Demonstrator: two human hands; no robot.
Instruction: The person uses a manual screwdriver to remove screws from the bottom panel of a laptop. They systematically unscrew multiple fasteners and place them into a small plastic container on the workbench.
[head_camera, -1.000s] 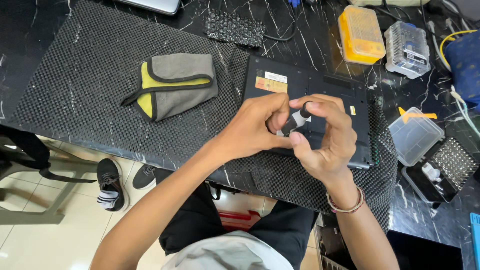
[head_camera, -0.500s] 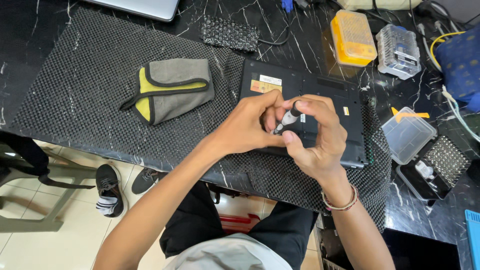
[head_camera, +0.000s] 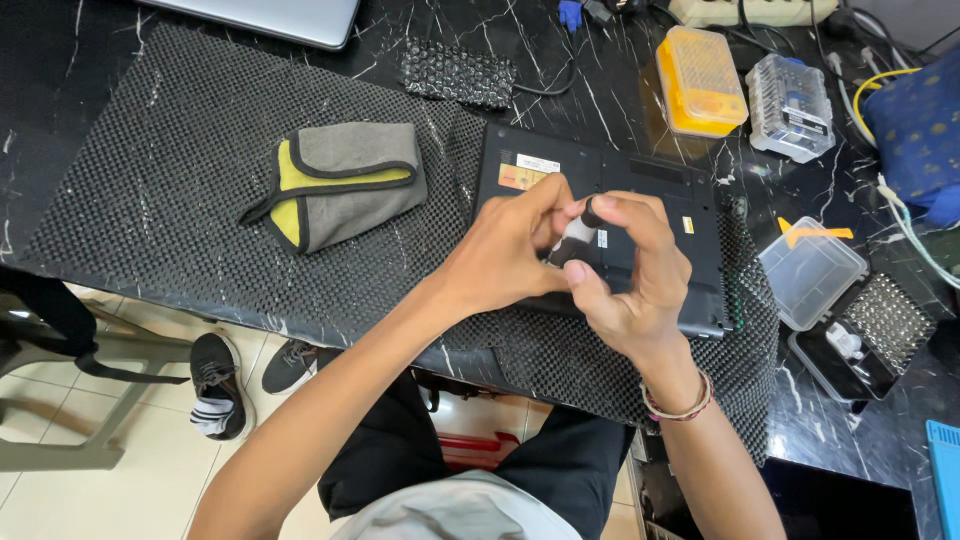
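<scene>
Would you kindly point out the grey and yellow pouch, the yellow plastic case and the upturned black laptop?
grey and yellow pouch (head_camera: 345, 180), head view, on its grey flap.
yellow plastic case (head_camera: 702, 82), head view, middle of its lid.
upturned black laptop (head_camera: 655, 185), head view, on its bare underside.

Black marble table (head_camera: 60, 60), mesh mat (head_camera: 180, 200), yellow case (head_camera: 702, 82), clear boxes (head_camera: 790, 105)
</scene>
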